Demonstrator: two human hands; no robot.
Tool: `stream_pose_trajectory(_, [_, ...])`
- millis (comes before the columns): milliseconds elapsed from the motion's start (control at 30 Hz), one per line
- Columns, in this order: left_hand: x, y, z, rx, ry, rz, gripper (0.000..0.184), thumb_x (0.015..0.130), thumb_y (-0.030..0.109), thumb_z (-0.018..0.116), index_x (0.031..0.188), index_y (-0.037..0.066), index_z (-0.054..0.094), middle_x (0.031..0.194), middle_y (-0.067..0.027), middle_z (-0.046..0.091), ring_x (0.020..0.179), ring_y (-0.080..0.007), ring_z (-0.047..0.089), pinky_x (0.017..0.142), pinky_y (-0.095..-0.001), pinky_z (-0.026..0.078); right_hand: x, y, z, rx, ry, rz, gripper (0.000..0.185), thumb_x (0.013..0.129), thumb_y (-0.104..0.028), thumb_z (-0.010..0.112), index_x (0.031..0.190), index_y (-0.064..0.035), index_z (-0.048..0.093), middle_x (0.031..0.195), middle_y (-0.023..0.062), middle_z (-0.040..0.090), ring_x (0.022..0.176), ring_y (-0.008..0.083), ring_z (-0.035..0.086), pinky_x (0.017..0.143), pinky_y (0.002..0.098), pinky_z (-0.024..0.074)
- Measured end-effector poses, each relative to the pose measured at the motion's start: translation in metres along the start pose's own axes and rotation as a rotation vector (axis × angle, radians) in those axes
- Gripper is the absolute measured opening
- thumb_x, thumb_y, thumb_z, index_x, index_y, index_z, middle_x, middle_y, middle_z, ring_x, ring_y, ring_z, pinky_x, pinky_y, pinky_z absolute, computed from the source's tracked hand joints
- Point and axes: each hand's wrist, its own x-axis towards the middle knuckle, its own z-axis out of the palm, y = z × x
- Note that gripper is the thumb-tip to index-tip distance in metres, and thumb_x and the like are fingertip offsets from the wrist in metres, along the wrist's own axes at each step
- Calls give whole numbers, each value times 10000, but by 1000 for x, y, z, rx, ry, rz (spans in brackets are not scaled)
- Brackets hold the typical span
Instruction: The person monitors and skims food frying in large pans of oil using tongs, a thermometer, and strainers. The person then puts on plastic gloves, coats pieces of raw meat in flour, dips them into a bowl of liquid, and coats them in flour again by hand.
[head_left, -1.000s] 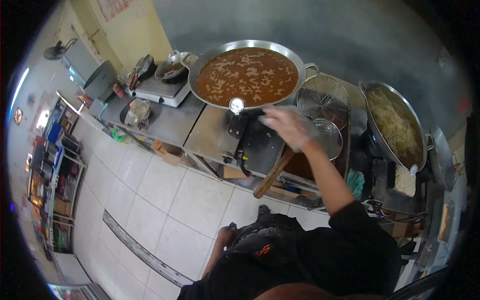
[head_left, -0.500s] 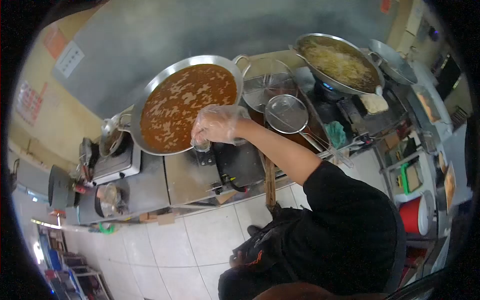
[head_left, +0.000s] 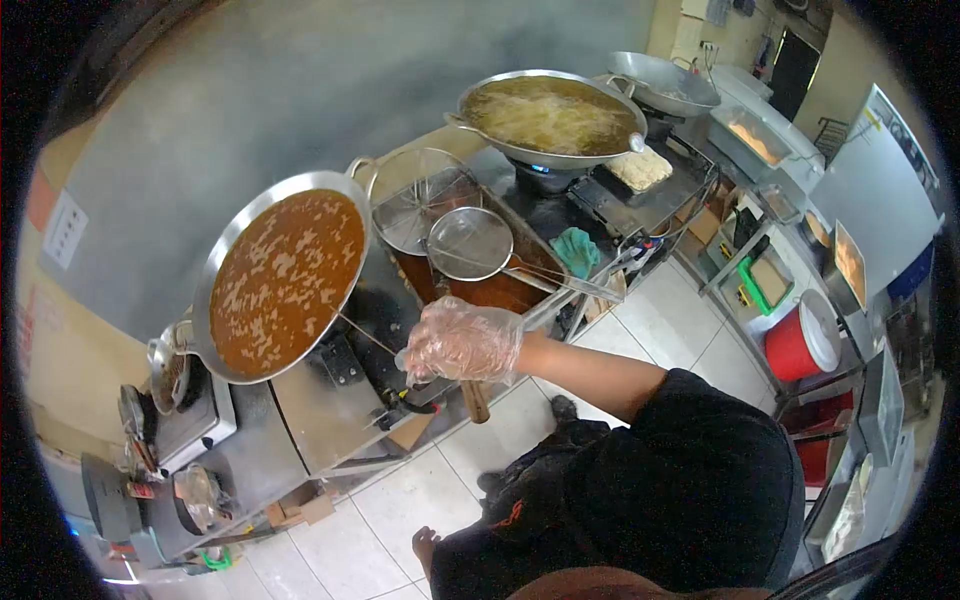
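My right hand (head_left: 462, 342), in a clear plastic glove, is closed on a thin metal rod (head_left: 366, 333). The rod points up and left to the rim of a large wok (head_left: 205, 300) of reddish-brown oil with pale foam. What the rod's grip end looks like is hidden in the fist. Below the glove a wooden handle (head_left: 477, 402) sticks out past the stove edge; I cannot tell whether the hand touches it. My left hand (head_left: 426, 545) hangs low beside the black clothing, bare, its fingers loosely apart with nothing visible in them.
A round wire strainer (head_left: 471, 244) lies over a tray beside a larger mesh skimmer (head_left: 425, 205). A second wok (head_left: 550, 158) bubbles farther right. A green cloth (head_left: 575, 252), a pale block (head_left: 640, 170) and a red bucket (head_left: 800, 340) stand to the right.
My right hand has drawn back from the wok's edge toward the stove front, and the thin rod now shows. The view has turned right. My left hand shows more clearly.
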Motion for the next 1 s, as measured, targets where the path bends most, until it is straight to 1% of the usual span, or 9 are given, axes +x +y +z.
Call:
stream_pose_trajectory(67, [-6,6,23,29,15,-17,256,873,217,591,1022,12,554,915,-103,593,754,-189,574,568,-332,492,-21,24,-15,11,269,-109,152,840,-281,542,895,-196,656,879,7,627,889,227,564,820,380,423])
stream_pose_trajectory(133, [-68,70,96,181,94,-100,257,869,211,589,1043,28,541,951,-97,566,784,-190,563,565,-354,500,-52,52,-67,151,310,76,213,862,-303,566,917,-138,689,907,67,650,881,264,584,859,378,430])
stream_pose_trajectory(167, [-72,54,105,188,112,-106,271,865,218,595,1051,30,537,953,-98,571,781,-188,568,575,-356,508,-70,81,-83,111,469,27,199,843,-283,598,883,-114,695,864,83,659,834,245,609,800,362,468])
stream_pose_trajectory(233, [-79,24,124,202,147,-118,298,858,233,607,1066,34,530,956,-99,580,776,-184,578,595,-359,524,-109,126,-125,532,434,412,161,823,-213,650,905,-86,704,894,53,657,839,166,606,796,315,485])
stream_pose_trajectory(333, [-77,-85,110,189,4,26,336,837,261,640,1069,44,531,943,-107,596,785,-197,596,629,-347,535,-167,191,-183,362,617,645,204,799,-213,682,939,-64,695,902,58,661,872,150,606,826,293,477])
stream_pose_trajectory(400, [-115,-102,145,329,51,-51,335,835,259,643,1066,42,534,941,-108,598,787,-198,598,629,-345,536,-203,242,-211,526,583,662,212,809,-190,681,954,-36,686,901,61,671,842,133,605,815,280,471])
stream_pose_trajectory(567, [-169,-134,206,435,73,-160,334,828,256,651,1058,39,542,935,-110,604,791,-199,602,631,-340,538,-239,319,-238,214,285,840,192,804,-172,684,929,-27,684,903,64,673,836,124,604,786,265,469])
stream_pose_trajectory(833, [-224,-148,245,404,115,-205,333,818,249,664,1045,33,555,927,-115,613,798,-202,610,634,-332,541,-228,404,-205,27,169,669,246,753,-301,681,845,-75,710,813,159,668,769,255,629,733,338,456])
stream_pose_trajectory(1000, [-245,-145,248,387,123,-204,332,811,246,672,1038,29,563,922,-117,618,802,-204,614,636,-326,543,-217,434,-189,171,155,662,265,762,-315,668,869,-77,713,845,147,673,787,264,631,732,353,455])
